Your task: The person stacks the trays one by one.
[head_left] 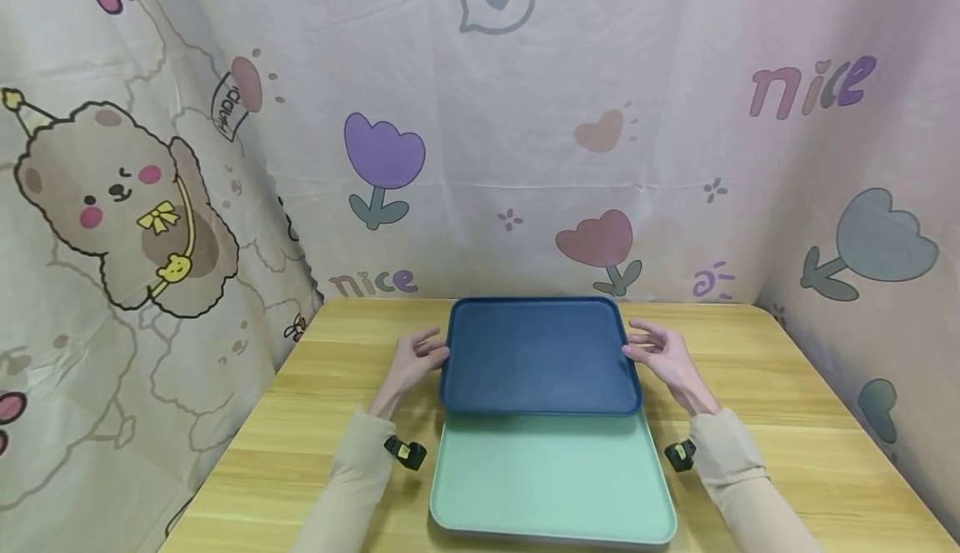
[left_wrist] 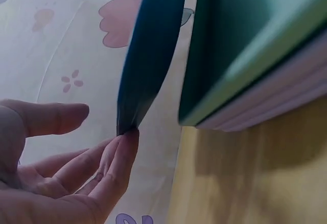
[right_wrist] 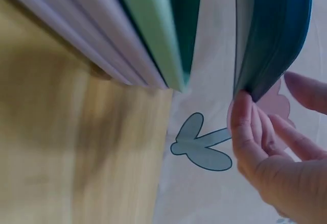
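Observation:
A blue tray (head_left: 542, 357) is held level between both hands, over the far part of a mint-green tray (head_left: 555, 478). At its left edge is my left hand (head_left: 415, 360); in the left wrist view its bent fingertips (left_wrist: 130, 137) hold the rim from below, and the thumb is apart from it. My right hand (head_left: 666, 355) holds the opposite edge. In the right wrist view those fingertips (right_wrist: 242, 101) are under the rim, with the thumb close to the upper side. A gap shows between the blue and green trays in both wrist views.
Pale purple tray rims (left_wrist: 240, 117) are stacked below the green tray on the wooden table (head_left: 795, 428). Behind the table's far edge hangs a printed curtain (head_left: 487, 120), which also covers both sides.

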`<control>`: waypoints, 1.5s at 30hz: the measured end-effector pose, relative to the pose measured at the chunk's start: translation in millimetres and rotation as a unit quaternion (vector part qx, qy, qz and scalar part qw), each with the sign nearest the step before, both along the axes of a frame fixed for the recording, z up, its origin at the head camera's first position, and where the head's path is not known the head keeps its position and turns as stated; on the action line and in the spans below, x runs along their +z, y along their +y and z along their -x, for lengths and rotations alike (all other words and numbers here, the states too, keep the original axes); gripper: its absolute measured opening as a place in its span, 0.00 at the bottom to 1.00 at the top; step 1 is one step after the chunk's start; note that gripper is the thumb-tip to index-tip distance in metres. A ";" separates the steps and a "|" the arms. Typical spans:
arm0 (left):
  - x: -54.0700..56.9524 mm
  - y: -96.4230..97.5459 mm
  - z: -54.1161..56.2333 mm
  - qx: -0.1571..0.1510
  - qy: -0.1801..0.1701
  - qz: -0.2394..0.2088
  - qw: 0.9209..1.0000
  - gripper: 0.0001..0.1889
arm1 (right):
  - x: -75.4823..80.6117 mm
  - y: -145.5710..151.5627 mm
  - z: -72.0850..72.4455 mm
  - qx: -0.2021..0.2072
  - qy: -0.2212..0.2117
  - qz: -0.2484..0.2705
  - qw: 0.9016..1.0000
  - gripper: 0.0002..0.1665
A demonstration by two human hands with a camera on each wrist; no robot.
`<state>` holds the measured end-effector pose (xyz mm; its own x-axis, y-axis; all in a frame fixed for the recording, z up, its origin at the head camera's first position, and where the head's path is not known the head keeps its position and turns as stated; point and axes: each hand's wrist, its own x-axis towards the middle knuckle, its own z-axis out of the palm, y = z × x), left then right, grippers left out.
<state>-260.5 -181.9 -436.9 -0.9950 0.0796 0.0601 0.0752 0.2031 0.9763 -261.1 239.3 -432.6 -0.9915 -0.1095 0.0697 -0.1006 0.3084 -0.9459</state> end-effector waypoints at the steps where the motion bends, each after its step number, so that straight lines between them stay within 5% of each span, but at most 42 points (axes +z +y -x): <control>1: -1.8 -1.0 -4.7 -0.001 -0.006 0.000 1.000 0.29 | -1.0 0.2 -5.2 -0.003 -0.002 -0.008 1.000 0.37; 7: -7.8 -3.2 -28.5 -0.031 -0.040 -0.021 0.998 0.30 | -13.7 5.4 -29.3 -0.005 -0.017 -0.048 0.999 0.35; 12: -11.8 -4.7 -35.6 -0.024 -0.062 -0.015 0.998 0.29 | -21.8 8.4 -38.9 -0.007 -0.027 -0.072 0.997 0.35; 18: -19.3 -5.6 -20.5 -0.013 -0.040 0.060 0.997 0.28 | -25.2 8.7 -28.7 -0.002 -0.010 -0.103 0.995 0.35; 24: -23.5 2.4 7.9 -0.106 -0.028 0.071 0.991 0.37 | -29.8 1.7 -1.2 0.061 -0.028 -0.029 0.997 0.44; 27: -27.8 3.8 14.6 -0.121 -0.033 0.055 0.991 0.37 | -33.3 -1.7 4.2 0.079 -0.037 -0.017 0.996 0.47; 38: -36.9 -2.9 10.7 -0.141 -0.010 0.031 0.990 0.29 | -40.9 -0.9 -10.0 0.033 -0.011 -0.033 0.999 0.38; 45: -41.7 -3.1 8.2 -0.123 -0.011 0.034 0.992 0.26 | -43.4 0.4 -15.1 0.031 0.000 -0.034 0.999 0.35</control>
<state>-268.7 -185.1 -478.6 -0.9460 0.3233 0.0247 0.1094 0.2466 0.9629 -246.0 239.7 -475.9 -0.9826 -0.1759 0.0594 -0.1211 0.3648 -0.9232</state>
